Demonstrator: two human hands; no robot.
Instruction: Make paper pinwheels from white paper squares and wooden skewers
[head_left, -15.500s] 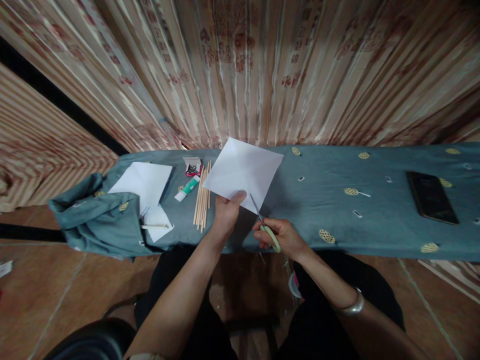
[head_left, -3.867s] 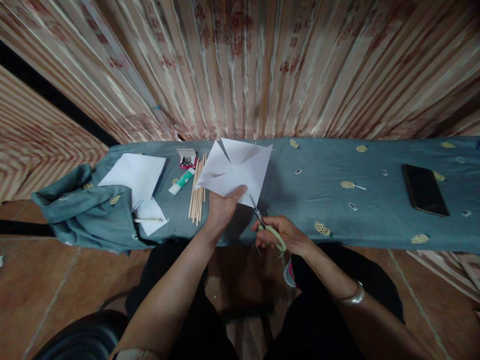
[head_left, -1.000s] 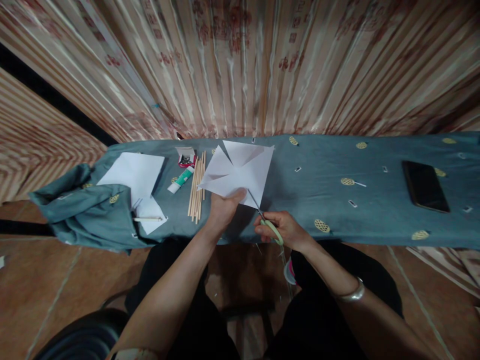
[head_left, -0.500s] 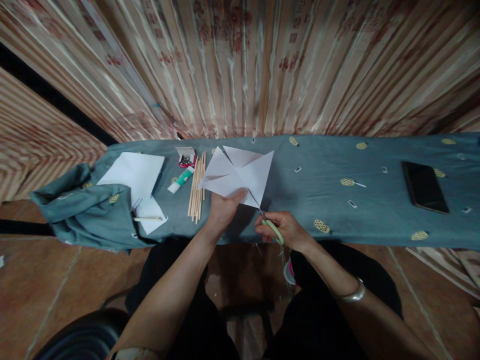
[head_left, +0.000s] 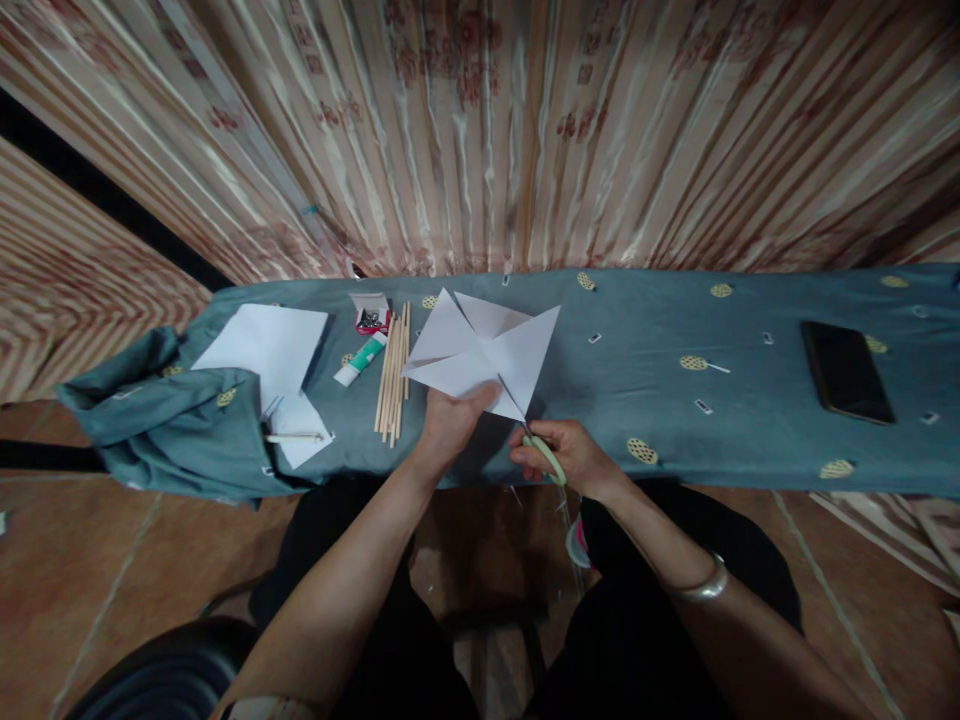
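A white sheet of paper (head_left: 517,352), slit inward from its corners, is held above the cloth-covered table. My left hand (head_left: 454,418) pinches its near edge, thumb on top and fingers underneath, out of sight. With my right hand (head_left: 559,455) I grip green-handled scissors (head_left: 546,458). Their blades lie along a slit at the paper's near right corner; how far apart the blades are cannot be made out.
Left of the paper lie several wooden sticks (head_left: 391,385), a green-and-white tube (head_left: 361,359) and a small open box of metal bits (head_left: 371,316). Farther left are white papers (head_left: 274,345) and a pencil-like stick (head_left: 294,437). A black phone (head_left: 846,371) rests on the patterned tablecloth (head_left: 637,350) at right.
The paper has shifted slightly to the right and turned a little in my left hand. My right hand and the scissors have hardly moved.
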